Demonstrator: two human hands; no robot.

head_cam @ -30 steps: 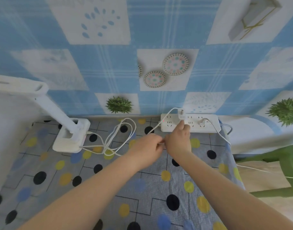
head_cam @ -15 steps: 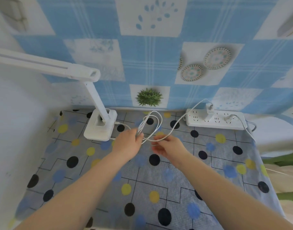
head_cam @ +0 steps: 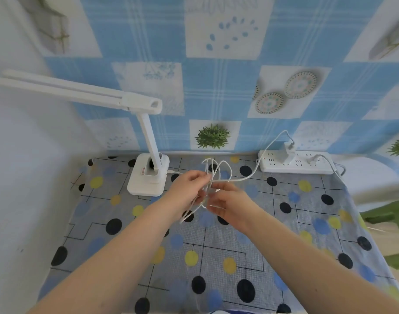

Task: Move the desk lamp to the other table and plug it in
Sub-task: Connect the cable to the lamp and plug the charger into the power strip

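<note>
A white desk lamp stands at the back left of the table, its long head reaching left. Its white cable is bunched in loops over the table's middle. My left hand grips the loops from the left, and my right hand pinches the same bundle from the right, both lifted a little off the cloth. One strand runs right and up to a white adapter plugged into the white power strip by the wall.
The table wears a grey cloth with black, yellow and blue dots. A blue and white patterned wall backs it, a white wall closes the left. A second plug sits in the strip. Green furniture stands at the right.
My right hand left the adapter at the strip and came back to the cable. Both hands gathered the slack into loops and lifted it. The view has swung left.
</note>
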